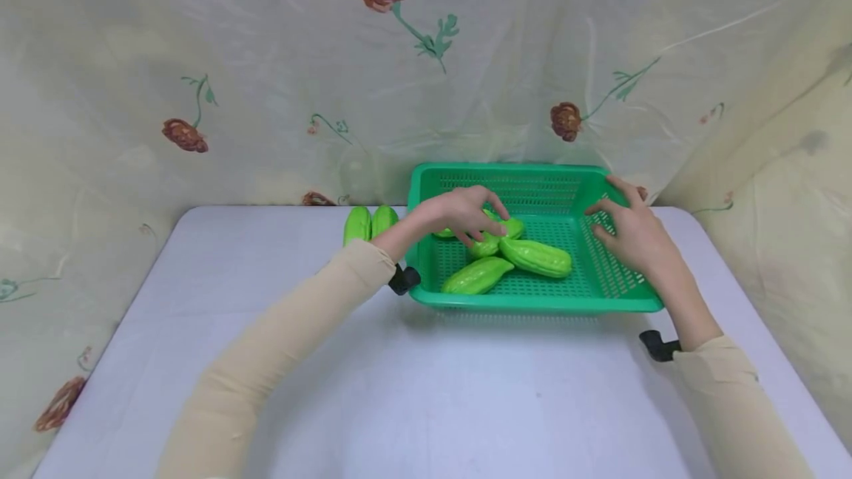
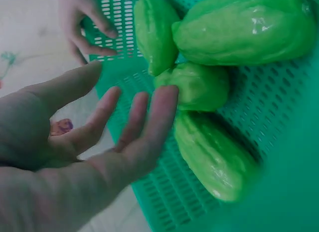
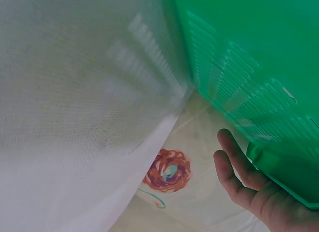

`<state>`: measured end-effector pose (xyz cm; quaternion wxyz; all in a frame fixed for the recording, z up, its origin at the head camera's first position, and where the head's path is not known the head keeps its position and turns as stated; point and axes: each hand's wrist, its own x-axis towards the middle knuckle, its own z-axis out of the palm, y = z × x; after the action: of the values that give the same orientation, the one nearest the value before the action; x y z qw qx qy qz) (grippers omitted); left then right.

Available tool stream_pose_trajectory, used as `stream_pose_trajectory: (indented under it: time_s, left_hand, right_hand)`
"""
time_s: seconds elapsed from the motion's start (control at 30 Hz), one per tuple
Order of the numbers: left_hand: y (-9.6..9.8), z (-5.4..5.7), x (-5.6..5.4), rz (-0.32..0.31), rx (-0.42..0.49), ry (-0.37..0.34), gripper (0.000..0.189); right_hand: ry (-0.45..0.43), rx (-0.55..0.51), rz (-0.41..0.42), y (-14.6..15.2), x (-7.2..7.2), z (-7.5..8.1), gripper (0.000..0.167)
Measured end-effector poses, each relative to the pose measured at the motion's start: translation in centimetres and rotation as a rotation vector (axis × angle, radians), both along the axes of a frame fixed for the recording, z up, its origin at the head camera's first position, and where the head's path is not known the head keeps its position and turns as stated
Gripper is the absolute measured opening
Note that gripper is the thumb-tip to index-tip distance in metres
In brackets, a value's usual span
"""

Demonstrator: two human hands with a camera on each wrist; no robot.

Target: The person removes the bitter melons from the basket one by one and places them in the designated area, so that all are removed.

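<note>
A green plastic basket [image 1: 532,302] with slotted walls stands toward the back of the table. Several glossy green gourds with lengthwise ridges lie in it, among them one gourd [image 1: 535,258] in the middle and another gourd [image 1: 477,276] near the front wall. My left hand [image 1: 466,214] hovers over the basket's left part, fingers spread and loosely bent; its palm holds nothing in the left wrist view. At the basket's right end is my right hand [image 1: 629,231], astride the rim with fingers apart. Two of its fingers [image 3: 232,157] show outside the wall in the right wrist view.
Two more green gourds [image 1: 370,223] lie side by side on the table [image 1: 466,390], left of the basket. Behind the table hangs a pale curtain [image 1: 266,58] printed with brown flowers, which also closes off the sides.
</note>
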<state>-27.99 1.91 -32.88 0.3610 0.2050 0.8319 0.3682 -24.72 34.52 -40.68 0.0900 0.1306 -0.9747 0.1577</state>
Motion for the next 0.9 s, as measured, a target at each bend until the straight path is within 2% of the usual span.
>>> stream_pose_trajectory:
  time_s: [0.13, 0.33, 0.57, 0.67, 0.9]
  left_hand:
    - [0.5, -0.6, 0.0, -0.025, -0.035, -0.010, 0.046]
    - [1.0, -0.8, -0.1, -0.072, -0.114, -0.005, 0.046]
    - [1.9, -1.1, -0.1, -0.164, -0.234, -0.064, 0.049]
    - [2.1, -1.1, -0.1, -0.178, -0.264, -0.064, 0.050]
    - [2.2, -0.8, -0.1, -0.208, -0.332, -0.117, 0.056]
  right_hand:
    - [-0.010, -0.005, 0.001, 0.1, 0.1, -0.2, 0.024]
    - [-0.009, -0.005, -0.003, 0.1, 0.4, -0.2, 0.024]
    - [-0.011, -0.009, 0.004, 0.0, 0.4, -0.3, 0.024]
    - [-0.008, -0.009, 0.004, 0.0, 0.2, -0.2, 0.024]
    - [-0.007, 0.000, -0.006, 0.0, 0.0, -0.1, 0.025]
